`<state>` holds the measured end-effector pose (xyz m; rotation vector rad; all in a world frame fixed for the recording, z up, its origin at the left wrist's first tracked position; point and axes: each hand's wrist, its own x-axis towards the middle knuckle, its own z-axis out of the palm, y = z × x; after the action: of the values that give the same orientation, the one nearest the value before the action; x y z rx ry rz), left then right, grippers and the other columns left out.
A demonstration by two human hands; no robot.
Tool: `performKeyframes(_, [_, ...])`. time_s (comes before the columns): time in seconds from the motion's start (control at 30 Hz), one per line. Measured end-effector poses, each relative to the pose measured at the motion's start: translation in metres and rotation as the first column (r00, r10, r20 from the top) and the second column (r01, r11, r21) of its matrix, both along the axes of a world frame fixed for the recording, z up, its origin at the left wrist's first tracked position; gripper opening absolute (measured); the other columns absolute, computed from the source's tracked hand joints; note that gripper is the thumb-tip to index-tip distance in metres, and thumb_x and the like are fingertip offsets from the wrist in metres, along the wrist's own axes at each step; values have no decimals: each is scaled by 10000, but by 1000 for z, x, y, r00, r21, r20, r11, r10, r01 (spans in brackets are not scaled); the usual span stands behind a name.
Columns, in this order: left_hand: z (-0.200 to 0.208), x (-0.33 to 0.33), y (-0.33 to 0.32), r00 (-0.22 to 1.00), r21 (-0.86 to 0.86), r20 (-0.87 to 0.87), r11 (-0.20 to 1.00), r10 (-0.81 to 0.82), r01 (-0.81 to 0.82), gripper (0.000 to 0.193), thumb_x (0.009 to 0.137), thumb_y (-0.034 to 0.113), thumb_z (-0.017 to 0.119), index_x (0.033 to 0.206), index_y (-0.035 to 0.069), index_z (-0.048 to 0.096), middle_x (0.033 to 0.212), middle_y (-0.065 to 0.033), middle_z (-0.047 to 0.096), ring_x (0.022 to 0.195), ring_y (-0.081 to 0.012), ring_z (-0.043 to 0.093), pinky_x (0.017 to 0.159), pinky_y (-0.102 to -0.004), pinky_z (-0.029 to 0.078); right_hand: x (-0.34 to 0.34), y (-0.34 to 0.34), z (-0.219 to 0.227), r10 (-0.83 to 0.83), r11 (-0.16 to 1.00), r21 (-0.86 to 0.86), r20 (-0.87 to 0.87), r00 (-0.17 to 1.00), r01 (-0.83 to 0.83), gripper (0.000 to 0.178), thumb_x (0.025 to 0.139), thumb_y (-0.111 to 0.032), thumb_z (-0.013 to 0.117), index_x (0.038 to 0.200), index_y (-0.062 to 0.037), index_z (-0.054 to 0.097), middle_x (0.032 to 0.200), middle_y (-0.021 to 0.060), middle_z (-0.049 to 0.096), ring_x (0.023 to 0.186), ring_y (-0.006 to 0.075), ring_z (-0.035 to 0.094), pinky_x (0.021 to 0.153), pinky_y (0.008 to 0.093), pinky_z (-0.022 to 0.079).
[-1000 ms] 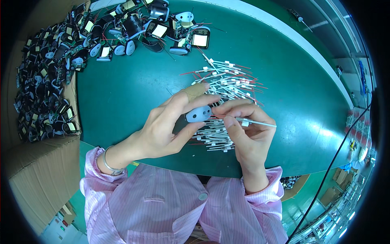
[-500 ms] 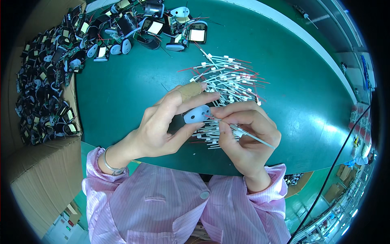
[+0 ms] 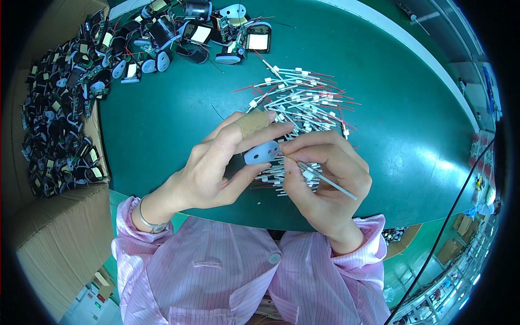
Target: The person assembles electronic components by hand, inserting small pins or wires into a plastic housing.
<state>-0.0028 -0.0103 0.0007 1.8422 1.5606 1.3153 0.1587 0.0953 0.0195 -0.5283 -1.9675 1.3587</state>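
Note:
Between the thumb and fingers of my left hand (image 3: 225, 157) is a small black housing, its pale blue-grey end cap (image 3: 261, 153) with dark holes turned toward my right hand. The rest of that part is mostly hidden by my fingers. My right hand (image 3: 330, 181) pinches a thin cable (image 3: 333, 184) with a white connector, its grey end sticking out below the fingers. The cable's red wire tip meets the cap at a hole; whether it has gone in I cannot tell. Under and beyond both hands lies a loose pile of similar cables (image 3: 309, 103) on the green table.
Black housings with circuit boards and wires (image 3: 200, 32) lie at the table's far left. A cardboard box (image 3: 59, 222) full of similar parts (image 3: 65, 119) stands on the left. Another carton (image 3: 403, 241) sits below the table's right edge. A black cord (image 3: 433, 246) hangs at right.
My right hand has shifted slightly left, bringing the wire tip closer against the cap's hole. The left hand holds the part almost in place.

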Motion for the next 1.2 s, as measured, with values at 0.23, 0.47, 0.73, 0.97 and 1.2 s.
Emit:
performKeyframes(0.23, [6, -3, 4, 997, -9, -66, 1000, -28, 27, 620, 775, -62, 685, 1291, -51, 342, 1188, -236, 634, 1089, -353, 635, 980, -433, 446, 0, 0, 0, -26, 993, 113, -6, 1000, 26, 166, 669, 65, 710, 807, 16, 633, 862, 129, 663, 666, 208, 650, 554, 286, 512])
performKeyframes(0.47, [2, -3, 6, 994, 88, -107, 996, -19, 28, 628, 753, -73, 696, 1283, -60, 360, 1184, -236, 637, 1063, -351, 646, 943, -461, 455, 2, -1, 7, -2, 997, 75, 66, 998, -3, 179, 684, 102, 700, 840, 36, 644, 901, 147, 676, 770, 187, 663, 633, 265, 514])
performKeyframes(0.73, [-2, -2, 8, 997, 89, -65, 995, -30, 35, 621, 735, -68, 720, 1265, -84, 398, 1153, -241, 642, 963, -374, 644, 857, -437, 494, -2, 0, 0, 16, 974, 227, 17, 1000, -19, 212, 681, 72, 715, 872, 46, 625, 875, 130, 627, 693, 229, 649, 565, 290, 518])
performKeyframes(0.97, [4, -3, 8, 991, 43, -121, 998, 61, -56, 425, 644, -66, 732, 1049, -76, 604, 1104, -197, 614, 953, -368, 594, 801, -422, 503, -1, 0, 13, 39, 997, 64, 199, 979, -53, 231, 726, 68, 697, 952, 41, 658, 803, 109, 597, 685, 192, 626, 581, 262, 500])
performKeyframes(1.2, [3, -9, 4, 964, 79, -260, 996, 52, -33, 339, 711, 8, 740, 1017, -48, 606, 1034, -194, 632, 912, -305, 597, 756, -390, 493, 1, -5, 2, 62, 975, -217, 66, 996, -46, 197, 804, 56, 655, 995, 28, 690, 804, 106, 638, 655, 160, 611, 576, 250, 474])
